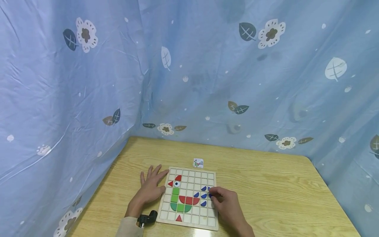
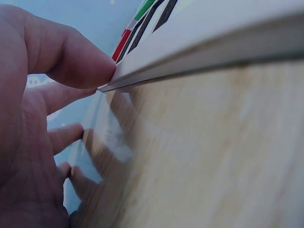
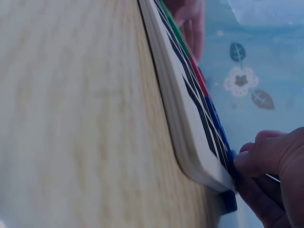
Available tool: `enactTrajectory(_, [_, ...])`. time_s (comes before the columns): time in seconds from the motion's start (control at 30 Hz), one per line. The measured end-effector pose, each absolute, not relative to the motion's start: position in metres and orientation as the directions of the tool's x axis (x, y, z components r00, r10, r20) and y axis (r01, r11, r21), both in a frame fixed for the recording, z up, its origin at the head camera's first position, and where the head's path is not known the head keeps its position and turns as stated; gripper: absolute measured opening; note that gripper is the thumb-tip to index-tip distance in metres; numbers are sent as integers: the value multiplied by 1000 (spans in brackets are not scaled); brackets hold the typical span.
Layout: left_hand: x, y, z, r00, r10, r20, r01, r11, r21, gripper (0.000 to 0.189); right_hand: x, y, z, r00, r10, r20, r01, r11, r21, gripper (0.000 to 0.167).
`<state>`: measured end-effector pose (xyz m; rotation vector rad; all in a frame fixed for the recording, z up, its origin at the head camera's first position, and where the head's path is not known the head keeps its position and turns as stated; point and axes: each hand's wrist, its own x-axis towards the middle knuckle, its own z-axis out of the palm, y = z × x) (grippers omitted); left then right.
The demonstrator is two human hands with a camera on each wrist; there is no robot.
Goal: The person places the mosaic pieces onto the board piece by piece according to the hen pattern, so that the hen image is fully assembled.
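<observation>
A wooden grid board [image 1: 207, 221] lies on the table, carrying a bird-like figure of coloured pieces. Green squares [image 1: 174, 198], red half-round pieces [image 1: 188, 200] and a white eye piece [image 1: 176, 184] form part of it. Several blue half-circle pieces [image 1: 203, 196] sit in cells on the right. My right hand [image 1: 227, 205] is at the board's right edge, thumb and fingers pinching a blue half-circle piece [image 1: 210, 195], partly hidden by the fingertips. Fingers spread, my left hand [image 1: 151, 188] rests beside the board's left edge, its thumb [image 2: 90, 66] against the rim.
Behind the board lies a small pattern card [image 1: 198, 163] with a similar picture. The wooden table [image 1: 266, 184] extends to the right, and a blue patterned curtain [image 1: 207, 82] hangs behind and at both sides. A black wrist device [image 1: 148, 218] sits near the board's lower left corner.
</observation>
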<state>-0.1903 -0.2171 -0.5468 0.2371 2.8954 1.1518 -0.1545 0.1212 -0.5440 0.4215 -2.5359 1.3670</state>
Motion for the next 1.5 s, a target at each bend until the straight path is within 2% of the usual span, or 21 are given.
enactTrajectory(0.43, [-188, -216, -546, -987, 155, 53, 148, 710, 688, 73, -155, 115, -545, -903, -200, 379, -415, 628, -658, 34])
enactTrajectory(0.63, [-189, -214, -546, -986, 149, 75, 159, 706, 690, 72, -155, 125, -540, -915, -158, 372, -387, 605, -696, 30])
enactTrajectory(0.77, [-189, -213, -546, -986, 147, 74, 157, 705, 692, 72, -155, 135, -536, -944, -97, 316, -309, 599, -739, 27])
enactTrajectory(0.93, [-189, -213, -545, -986, 154, 59, 153, 710, 687, 73, -148, 146, -538, -964, -107, 245, -257, 622, -740, 27])
enactTrajectory(1.2, [-188, -213, -545, -986, 152, 64, 154, 706, 691, 73, -139, 160, -541, -936, -113, 333, -318, 675, -665, 36])
enactTrajectory(1.5, [-188, -216, -546, -987, 154, 48, 144, 708, 691, 73, -141, 162, -544, -943, -157, 295, -327, 608, -723, 34])
